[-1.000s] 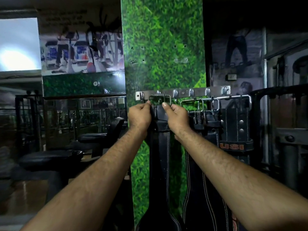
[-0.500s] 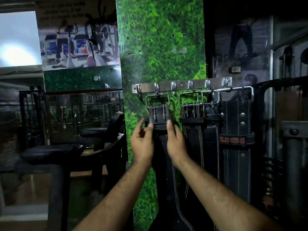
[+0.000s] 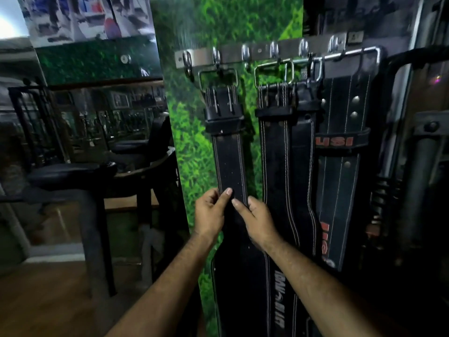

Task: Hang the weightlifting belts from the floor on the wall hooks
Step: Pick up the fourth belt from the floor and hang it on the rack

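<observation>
A metal hook rail [image 3: 260, 51] runs across a green grass-print pillar. A black stitched belt [image 3: 229, 164] hangs from a hook near the rail's left end by its buckle [image 3: 218, 77]. My left hand [image 3: 210, 211] and my right hand [image 3: 257, 218] rest on the strap about halfway down, one on each edge, with the fingertips on its face. To the right hang two more black belts [image 3: 286, 166] and a wide belt marked USI [image 3: 340, 147].
A dark padded gym bench [image 3: 73, 172] and black frames stand to the left over a wooden floor [image 3: 48, 302]. A mirror wall lies behind them. A dark machine frame [image 3: 418, 147] stands close on the right.
Both hands let go of the buckle after it went onto the hook, then slid down the strap to its middle. The view came closer and lower.
</observation>
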The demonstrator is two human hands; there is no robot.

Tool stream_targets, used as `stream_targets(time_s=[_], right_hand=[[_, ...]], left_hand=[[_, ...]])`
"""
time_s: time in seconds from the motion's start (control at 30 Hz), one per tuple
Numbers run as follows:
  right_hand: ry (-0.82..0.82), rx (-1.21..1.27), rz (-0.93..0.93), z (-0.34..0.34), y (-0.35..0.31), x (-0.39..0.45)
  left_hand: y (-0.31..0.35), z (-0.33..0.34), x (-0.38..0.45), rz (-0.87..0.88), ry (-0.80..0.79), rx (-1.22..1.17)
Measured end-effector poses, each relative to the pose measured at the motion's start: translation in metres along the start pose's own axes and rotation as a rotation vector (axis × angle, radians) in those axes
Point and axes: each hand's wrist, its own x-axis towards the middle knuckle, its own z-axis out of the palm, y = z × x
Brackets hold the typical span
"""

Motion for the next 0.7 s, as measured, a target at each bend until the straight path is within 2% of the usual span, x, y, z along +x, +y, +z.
stream_targets(time_s=[0.23,0.37,0.53,0.7], right_hand=[[-0.072,-0.187,0.108,-0.011,0.052,-0.063],[-0.069,-0.086,0.275,-0.012,0.053,-0.082],[0.016,0.07,0.411,-0.012,0.072,-0.128],[0.042,0.059,0.593,-0.008,0.107,-0.19]], left_hand=[[-0.077,-0.039,-0.068,-0.158,-0.083,0.192],[-0.094,-0.052,-0.086,-0.229,-0.057,0.218],[-0.114,-0.06,-0.111,-0.341,-0.036,0.076],[-0.147,-0.07,-0.15,-0.491,-0.096,0.068]])
